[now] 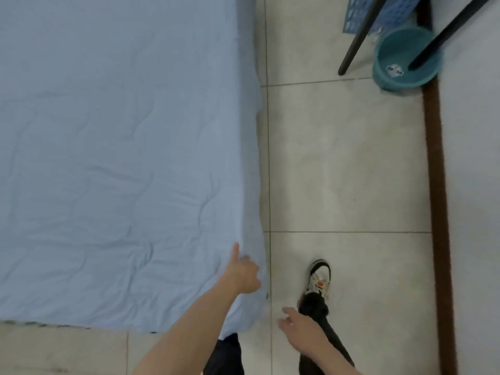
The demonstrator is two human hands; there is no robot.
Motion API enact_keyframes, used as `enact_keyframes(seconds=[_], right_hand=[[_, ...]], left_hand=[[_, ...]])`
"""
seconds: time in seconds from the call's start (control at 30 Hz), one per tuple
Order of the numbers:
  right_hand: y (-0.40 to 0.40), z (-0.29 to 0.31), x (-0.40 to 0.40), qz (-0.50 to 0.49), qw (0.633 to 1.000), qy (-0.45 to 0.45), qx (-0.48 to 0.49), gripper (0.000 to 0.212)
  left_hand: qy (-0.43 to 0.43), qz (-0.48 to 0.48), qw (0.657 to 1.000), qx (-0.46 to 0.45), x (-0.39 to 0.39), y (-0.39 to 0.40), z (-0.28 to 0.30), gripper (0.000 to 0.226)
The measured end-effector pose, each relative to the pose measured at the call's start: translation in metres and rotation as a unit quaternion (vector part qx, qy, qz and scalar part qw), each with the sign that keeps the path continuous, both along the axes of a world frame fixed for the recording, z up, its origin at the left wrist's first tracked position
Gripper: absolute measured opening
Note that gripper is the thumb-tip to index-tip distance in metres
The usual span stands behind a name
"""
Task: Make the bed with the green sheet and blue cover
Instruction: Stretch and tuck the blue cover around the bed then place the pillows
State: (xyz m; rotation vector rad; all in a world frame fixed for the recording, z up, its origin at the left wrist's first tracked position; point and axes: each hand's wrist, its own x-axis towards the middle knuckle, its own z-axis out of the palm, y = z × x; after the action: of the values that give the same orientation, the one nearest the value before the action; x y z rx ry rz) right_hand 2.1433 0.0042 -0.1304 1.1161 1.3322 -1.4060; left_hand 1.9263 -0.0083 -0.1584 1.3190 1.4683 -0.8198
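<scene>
The blue cover (121, 158) lies spread over the bed, filling the left and upper part of the view, its surface creased with shallow wrinkles and its right edge hanging down the side of the bed toward the floor. At the bed's near right corner the left hand (242, 274) meets that hanging edge: the thumb lies up along the corner of the cover while the other fingers curl over the edge, so the grip looks clamped on the fabric, though blur hides the fingertips. The green sheet cannot be made out; only a thin dark strip shows under the cover's near edge.

The right hand (297, 324) hangs free beside the bed, over the floor, fingers loosely bent and apart, holding nothing.

Below it a dark trouser leg ends in a white shoe (319, 280) planted on the pale tiled floor (346, 163), just beside the bed's corner. Farther off, near the top right, a teal basin (389, 47) sits on the floor against a brown skirting strip (435, 171), with two dark slanted legs (357, 36) crossing in front of it and a blue lattice basket (354, 14) behind.
</scene>
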Motion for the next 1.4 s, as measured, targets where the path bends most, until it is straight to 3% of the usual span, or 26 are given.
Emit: enact_keyframes(seconds=[0.07,0.17,0.3,0.5,0.6,0.73,0.83,1.03,1.27,1.4], right_hand=[[0.045,0.046,0.050,0.011,0.999,-0.039,0.032,0.051],[0.114,0.103,0.101,0.060,0.992,-0.093,0.061,0.046],[0.194,0.169,0.105,0.106,0.983,-0.101,0.111,0.040],[0.303,0.249,-0.011,0.135,0.977,-0.015,0.167,0.026],[0.357,0.277,-0.107,0.116,0.973,0.061,0.191,0.026],[0.432,0.299,-0.223,0.054,0.966,0.142,0.209,0.019],[0.493,0.314,-0.273,0.022,0.965,0.142,0.220,0.036],[0.610,0.334,-0.299,0.010,0.970,0.054,0.235,0.023],[0.763,0.314,-0.338,0.093,0.970,-0.083,0.210,0.025],[0.880,0.294,-0.424,0.150,0.969,-0.082,0.178,0.035]], left_hand=[[-0.051,0.059,0.990,-0.115,0.023,0.009,0.058,0.056],[-0.073,0.258,0.961,-0.065,0.049,0.015,0.142,0.042],[-0.103,0.482,0.870,0.001,0.054,0.026,0.233,0.022],[-0.037,0.631,0.770,0.089,0.008,0.040,0.324,0.023],[-0.007,0.689,0.722,0.068,-0.025,0.040,0.339,0.022],[0.032,0.680,0.732,-0.027,-0.086,0.064,0.329,0.018],[0.026,0.655,0.753,-0.061,-0.150,0.132,0.327,0.023],[-0.024,0.610,0.791,0.045,-0.300,0.363,0.350,0.026],[-0.076,0.625,0.746,0.217,-0.460,0.637,0.370,0.034],[-0.066,0.652,0.728,0.201,-0.516,0.724,0.357,0.034]])
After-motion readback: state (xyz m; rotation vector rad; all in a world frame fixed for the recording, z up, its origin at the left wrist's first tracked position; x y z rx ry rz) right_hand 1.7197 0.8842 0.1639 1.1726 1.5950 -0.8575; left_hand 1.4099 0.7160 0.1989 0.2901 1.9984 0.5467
